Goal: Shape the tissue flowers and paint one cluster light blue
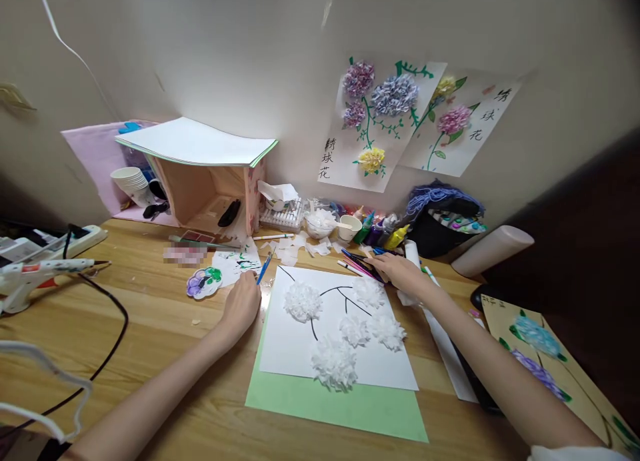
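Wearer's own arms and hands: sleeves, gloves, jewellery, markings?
Left hand and right hand are both ungloved, forearms bare. A white sleeve edge shows on the right arm at the bottom of the picture; none is visible on the left. No watch, bracelet or marking shows; rings are too small to rule out.

Covered grips, cropped edges

The left hand (244, 302) hides part of a slim blue paintbrush (265, 267). The right hand (400, 273) covers some dark, slender pens (361, 261); its grip is unclear. A pinkish rectangular patch (185, 254) is pixelated. A white plastic glue gun (27, 281) runs off the left edge, tan flower-painted paper (544, 354) off the right.
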`<action>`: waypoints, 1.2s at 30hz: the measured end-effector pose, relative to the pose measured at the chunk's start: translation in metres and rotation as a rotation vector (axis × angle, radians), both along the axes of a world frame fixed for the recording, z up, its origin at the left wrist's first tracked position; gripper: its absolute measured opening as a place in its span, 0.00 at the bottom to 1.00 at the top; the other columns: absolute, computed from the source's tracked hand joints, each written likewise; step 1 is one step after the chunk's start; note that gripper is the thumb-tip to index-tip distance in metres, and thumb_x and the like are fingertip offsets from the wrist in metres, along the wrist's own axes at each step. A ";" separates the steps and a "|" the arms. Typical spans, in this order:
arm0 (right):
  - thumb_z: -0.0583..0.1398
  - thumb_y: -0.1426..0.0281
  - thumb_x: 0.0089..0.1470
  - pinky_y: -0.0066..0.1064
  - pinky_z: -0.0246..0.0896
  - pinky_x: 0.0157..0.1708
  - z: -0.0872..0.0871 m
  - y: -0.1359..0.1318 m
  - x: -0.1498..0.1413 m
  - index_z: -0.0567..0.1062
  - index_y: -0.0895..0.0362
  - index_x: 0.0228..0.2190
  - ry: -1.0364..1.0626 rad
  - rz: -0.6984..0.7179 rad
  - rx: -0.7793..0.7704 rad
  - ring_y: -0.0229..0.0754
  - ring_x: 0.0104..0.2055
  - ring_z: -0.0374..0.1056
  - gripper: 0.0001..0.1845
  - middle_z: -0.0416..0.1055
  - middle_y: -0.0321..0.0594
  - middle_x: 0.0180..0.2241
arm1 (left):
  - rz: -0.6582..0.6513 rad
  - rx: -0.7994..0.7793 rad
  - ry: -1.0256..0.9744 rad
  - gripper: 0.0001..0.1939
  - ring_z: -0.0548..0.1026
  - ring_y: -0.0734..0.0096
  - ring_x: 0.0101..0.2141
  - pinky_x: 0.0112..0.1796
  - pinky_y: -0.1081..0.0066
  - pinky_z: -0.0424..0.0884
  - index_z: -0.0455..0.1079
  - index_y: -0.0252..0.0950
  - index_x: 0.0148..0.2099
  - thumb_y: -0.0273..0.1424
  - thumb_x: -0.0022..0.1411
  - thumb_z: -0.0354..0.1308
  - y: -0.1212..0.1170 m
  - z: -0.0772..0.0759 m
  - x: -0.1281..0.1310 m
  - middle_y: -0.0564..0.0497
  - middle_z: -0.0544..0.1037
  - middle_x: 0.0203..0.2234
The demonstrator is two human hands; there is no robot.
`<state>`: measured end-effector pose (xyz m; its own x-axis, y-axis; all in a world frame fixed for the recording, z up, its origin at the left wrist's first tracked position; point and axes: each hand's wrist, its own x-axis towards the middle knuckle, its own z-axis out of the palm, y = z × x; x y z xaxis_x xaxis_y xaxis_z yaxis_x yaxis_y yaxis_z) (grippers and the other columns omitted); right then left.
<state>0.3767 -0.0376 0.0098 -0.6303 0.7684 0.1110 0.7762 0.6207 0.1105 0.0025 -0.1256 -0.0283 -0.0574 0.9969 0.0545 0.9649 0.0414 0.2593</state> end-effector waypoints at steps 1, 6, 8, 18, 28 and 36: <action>0.51 0.85 0.47 0.30 0.61 0.34 -0.001 -0.001 0.003 0.69 0.54 0.47 -0.014 -0.006 0.009 0.43 0.38 0.68 0.27 0.73 0.44 0.38 | 0.002 -0.015 0.013 0.13 0.71 0.59 0.39 0.39 0.64 0.65 0.62 0.28 0.44 0.21 0.59 0.41 0.001 0.001 0.001 0.39 0.71 0.35; 0.50 0.86 0.46 0.35 0.63 0.39 0.005 -0.011 -0.005 0.66 0.55 0.51 -0.046 -0.003 0.050 0.46 0.43 0.67 0.30 0.71 0.46 0.44 | 0.005 -0.038 0.052 0.15 0.71 0.59 0.35 0.36 0.64 0.65 0.64 0.29 0.36 0.15 0.55 0.38 0.004 0.007 0.006 0.39 0.71 0.31; 0.50 0.85 0.47 0.36 0.64 0.40 0.009 -0.016 -0.015 0.65 0.55 0.51 -0.045 0.028 0.063 0.46 0.45 0.67 0.30 0.70 0.45 0.46 | 0.007 -0.038 0.058 0.16 0.70 0.58 0.35 0.36 0.64 0.65 0.65 0.29 0.36 0.15 0.54 0.37 0.001 0.011 0.005 0.38 0.71 0.32; 0.48 0.83 0.52 0.37 0.64 0.42 0.009 -0.023 -0.078 0.70 0.57 0.45 0.067 0.221 0.024 0.45 0.45 0.67 0.22 0.73 0.43 0.43 | 0.119 0.113 -0.175 0.11 0.70 0.58 0.38 0.37 0.63 0.66 0.63 0.29 0.40 0.25 0.62 0.40 -0.022 0.010 -0.035 0.39 0.70 0.35; 0.49 0.81 0.54 0.37 0.65 0.41 0.022 -0.024 -0.188 0.72 0.57 0.40 0.091 0.471 -0.118 0.44 0.45 0.67 0.17 0.73 0.42 0.43 | 0.178 0.101 -0.161 0.08 0.69 0.58 0.39 0.41 0.61 0.65 0.64 0.30 0.40 0.25 0.60 0.45 -0.019 0.001 -0.036 0.39 0.70 0.35; 0.48 0.80 0.55 0.36 0.66 0.41 0.020 -0.020 -0.203 0.72 0.55 0.40 0.123 0.473 -0.175 0.42 0.44 0.68 0.18 0.73 0.42 0.42 | 0.334 0.237 -0.068 0.34 0.61 0.52 0.49 0.47 0.59 0.60 0.53 0.31 0.55 0.38 0.49 0.62 -0.030 0.016 -0.085 0.37 0.62 0.48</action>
